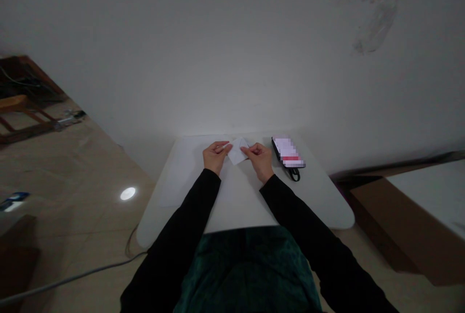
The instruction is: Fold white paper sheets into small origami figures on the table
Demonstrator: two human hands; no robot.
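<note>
folded white paper (237, 151), judged light and limp, is pinched at opposite edges by left hand (215, 155) and right hand (258, 159); edge hold suitable.

The person is wearing a plain black long-sleeved top, with the left sleeve (170, 240) and the right sleeve (319, 230) looking smooth and dark all the way down to narrow cuffs at the wrists. A dark green garment (247, 274) with a mottled, faintly shiny look is showing across the middle of the body, though its pattern is too dim to make out. The left hand (216, 155) and the right hand (260, 160) are showing bare beyond the cuffs.
</note>
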